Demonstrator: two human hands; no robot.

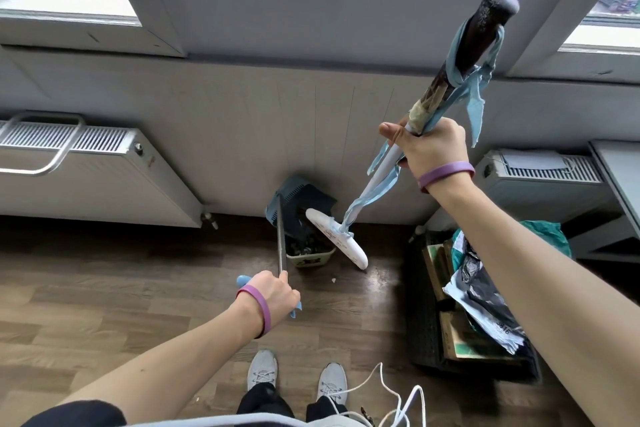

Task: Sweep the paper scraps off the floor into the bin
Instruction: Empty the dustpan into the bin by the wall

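Note:
My right hand (429,146) grips the broom handle (460,73), a dark stick wrapped in pale blue cloth strips. The white broom head (337,238) hangs tilted over the rim of the small bin (313,258) by the wall. My left hand (277,291) holds the thin metal handle of the blue dustpan (298,204), which is tipped up over the bin. The bin holds dark debris. One small white paper scrap (333,280) lies on the wood floor just in front of the bin.
A dark crate (429,329) stuffed with cardboard and plastic bags stands on the right. Radiators (86,177) line the wall left and right. My shoes (263,371) are near the bottom, with a white cord (377,378) dangling close by.

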